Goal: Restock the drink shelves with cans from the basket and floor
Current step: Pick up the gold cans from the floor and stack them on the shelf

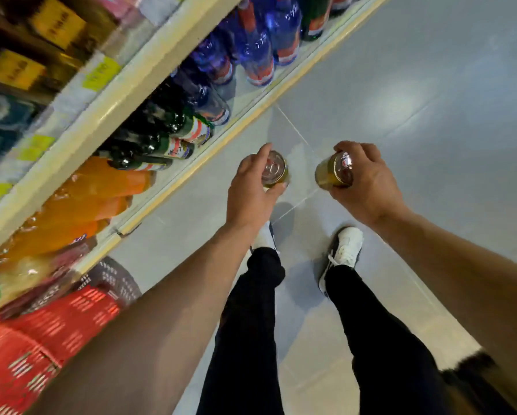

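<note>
Here the person is standing on a pale tiled floor (401, 100), both arms reaching forward over the feet. The left hand (251, 187), just left of centre, is curling its fingers from above around a gold can (273, 172), whose silver top is facing the camera. The right hand (368, 181), right of centre, is gripping a second gold can (333, 170) the same way, tilted so its side and lid are both showing. The two cans are sitting near each other but apart, in the air above the floor.

A shelf unit is running diagonally from lower left to upper right. Its bottom shelf (245, 97) is carrying blue bottles (257, 49) at the upper centre, dark green bottles (164, 136) below them, and orange bottles (95, 193) at the left. The upper shelf (107, 106) is showing yellow price tags (100, 73) on its edge, with blurred dark goods above.

A red basket (35, 348) is lying at the lower left corner, partly hidden by the left forearm; its contents are not showing. White shoes (344, 247) and black trousers (245, 324) are filling the lower centre.
</note>
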A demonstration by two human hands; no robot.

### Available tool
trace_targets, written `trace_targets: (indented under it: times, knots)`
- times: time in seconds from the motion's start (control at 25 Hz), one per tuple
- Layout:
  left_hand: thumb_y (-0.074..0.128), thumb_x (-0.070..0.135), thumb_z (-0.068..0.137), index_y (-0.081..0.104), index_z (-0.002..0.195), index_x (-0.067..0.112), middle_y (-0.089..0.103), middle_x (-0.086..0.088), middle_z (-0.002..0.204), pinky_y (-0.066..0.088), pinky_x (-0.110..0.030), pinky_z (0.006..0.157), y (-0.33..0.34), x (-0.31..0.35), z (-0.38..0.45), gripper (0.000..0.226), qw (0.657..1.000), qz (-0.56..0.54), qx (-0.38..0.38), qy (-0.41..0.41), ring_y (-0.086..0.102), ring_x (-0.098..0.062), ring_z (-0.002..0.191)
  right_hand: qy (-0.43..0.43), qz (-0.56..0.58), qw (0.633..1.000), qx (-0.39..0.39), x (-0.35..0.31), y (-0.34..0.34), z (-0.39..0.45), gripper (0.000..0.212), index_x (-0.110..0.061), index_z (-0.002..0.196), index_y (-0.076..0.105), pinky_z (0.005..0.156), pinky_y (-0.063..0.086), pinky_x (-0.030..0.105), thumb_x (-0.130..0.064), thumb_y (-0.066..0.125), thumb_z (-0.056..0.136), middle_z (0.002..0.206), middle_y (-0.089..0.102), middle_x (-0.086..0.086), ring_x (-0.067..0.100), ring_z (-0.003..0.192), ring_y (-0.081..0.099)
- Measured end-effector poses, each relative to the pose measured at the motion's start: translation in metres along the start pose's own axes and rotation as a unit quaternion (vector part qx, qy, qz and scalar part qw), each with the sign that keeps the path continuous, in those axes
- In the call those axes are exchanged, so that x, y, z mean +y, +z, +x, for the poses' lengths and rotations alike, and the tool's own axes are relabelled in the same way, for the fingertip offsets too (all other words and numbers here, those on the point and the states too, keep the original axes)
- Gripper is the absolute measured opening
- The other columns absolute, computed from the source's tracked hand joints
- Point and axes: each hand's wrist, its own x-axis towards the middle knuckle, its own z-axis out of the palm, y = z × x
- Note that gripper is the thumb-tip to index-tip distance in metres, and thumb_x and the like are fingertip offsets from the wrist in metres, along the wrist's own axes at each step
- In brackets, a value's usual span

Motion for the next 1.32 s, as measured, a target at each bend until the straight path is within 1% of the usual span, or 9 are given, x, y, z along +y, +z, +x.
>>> trace_targets:
  times: [0.16, 0.32, 0.4, 0.64, 0.76, 0.96, 1.12, 1.2, 1.32]
  knots:
    - [0.077, 0.028, 0.083, 0.04, 0.145, 0.028, 0.05, -0.003, 0.134, 0.045, -0.027, 0.097, -0.044, 0.039, -0.125, 0.073, 0.998, -0.034, 0.053, -0.021, 0.052, -0.018, 0.121, -0.038, -0.015, 0.998, -0.04, -0.045, -0.051, -0.102, 0.067, -0.024, 0.137, 0.045, 0.08, 0.042, 0.026, -0.012, 0.073, 0.077, 0.139, 0.04, 0.001, 0.033, 0.109, 0.057]
    - [0.078, 0.029, 0.081, 0.041, 0.145, 0.026, 0.053, -0.001, 0.134, 0.033, -0.011, 0.092, -0.073, 0.062, -0.261, 0.075, 0.986, -0.06, 0.129, -0.091, 0.052, -0.014, 0.117, -0.122, -0.054, 0.985, -0.111, -0.083, -0.099, -0.205, 0.066, -0.023, 0.139, 0.043, 0.085, 0.039, 0.022, -0.01, 0.071, 0.081, 0.141, 0.038, 0.002, 0.032, 0.11, 0.057]
    - [0.079, 0.026, 0.08, 0.042, 0.145, 0.025, 0.054, -0.001, 0.132, 0.028, -0.006, 0.088, -0.087, 0.068, -0.329, 0.074, 0.97, -0.085, 0.184, -0.13, 0.052, -0.011, 0.112, -0.18, -0.091, 0.969, -0.139, -0.1, -0.117, -0.25, 0.065, -0.026, 0.138, 0.042, 0.085, 0.039, 0.022, -0.011, 0.071, 0.081, 0.14, 0.038, 0.001, 0.031, 0.108, 0.057]
    - [0.079, 0.02, 0.079, 0.043, 0.145, 0.024, 0.054, -0.004, 0.135, 0.031, -0.016, 0.092, -0.104, 0.064, -0.51, 0.075, 0.909, -0.161, 0.31, -0.228, 0.053, -0.02, 0.12, -0.316, -0.141, 0.917, -0.199, -0.15, -0.131, -0.346, 0.07, -0.026, 0.138, 0.044, 0.092, 0.044, 0.028, -0.014, 0.076, 0.077, 0.14, 0.039, 0.0, 0.027, 0.114, 0.055]
    - [0.08, 0.018, 0.077, 0.044, 0.144, 0.021, 0.055, -0.006, 0.135, 0.031, -0.016, 0.093, -0.106, 0.046, -0.588, 0.076, 0.865, -0.192, 0.376, -0.273, 0.053, -0.022, 0.121, -0.368, -0.169, 0.884, -0.233, -0.184, -0.109, -0.389, 0.071, -0.025, 0.139, 0.044, 0.094, 0.043, 0.029, -0.013, 0.077, 0.077, 0.14, 0.039, 0.002, 0.028, 0.118, 0.053]
    - [0.084, 0.021, 0.071, 0.046, 0.143, 0.021, 0.058, -0.004, 0.134, 0.036, -0.024, 0.098, -0.116, 0.0, -0.685, 0.081, 0.806, -0.224, 0.443, -0.322, 0.055, -0.022, 0.12, -0.437, -0.198, 0.837, -0.264, -0.24, -0.053, -0.457, 0.073, -0.028, 0.139, 0.043, 0.09, 0.035, 0.023, -0.015, 0.077, 0.076, 0.138, 0.04, 0.0, 0.023, 0.118, 0.05]
    - [0.083, 0.037, 0.061, 0.052, 0.137, 0.024, 0.063, 0.004, 0.126, 0.043, -0.027, 0.1, -0.126, -0.057, -0.787, 0.084, 0.741, -0.251, 0.529, -0.33, 0.059, -0.016, 0.112, -0.49, -0.202, 0.798, -0.286, -0.298, 0.019, -0.546, 0.073, -0.031, 0.134, 0.045, 0.09, 0.036, 0.025, -0.018, 0.08, 0.07, 0.133, 0.045, -0.001, 0.02, 0.115, 0.05]
    - [0.081, 0.039, 0.058, 0.053, 0.136, 0.025, 0.062, 0.006, 0.123, 0.045, -0.028, 0.099, -0.133, -0.087, -0.836, 0.084, 0.723, -0.258, 0.554, -0.323, 0.059, -0.013, 0.109, -0.513, -0.187, 0.784, -0.294, -0.323, 0.058, -0.594, 0.073, -0.032, 0.131, 0.047, 0.091, 0.038, 0.028, -0.019, 0.081, 0.067, 0.129, 0.048, 0.0, 0.02, 0.114, 0.05]
    - [0.087, 0.029, 0.063, 0.053, 0.136, 0.027, 0.058, 0.012, 0.119, 0.046, -0.029, 0.097, -0.152, -0.135, -0.91, 0.08, 0.705, -0.254, 0.582, -0.316, 0.058, -0.013, 0.108, -0.553, -0.174, 0.751, -0.316, -0.367, 0.113, -0.668, 0.074, -0.03, 0.13, 0.048, 0.088, 0.038, 0.027, -0.02, 0.082, 0.065, 0.124, 0.05, 0.002, 0.02, 0.112, 0.049]
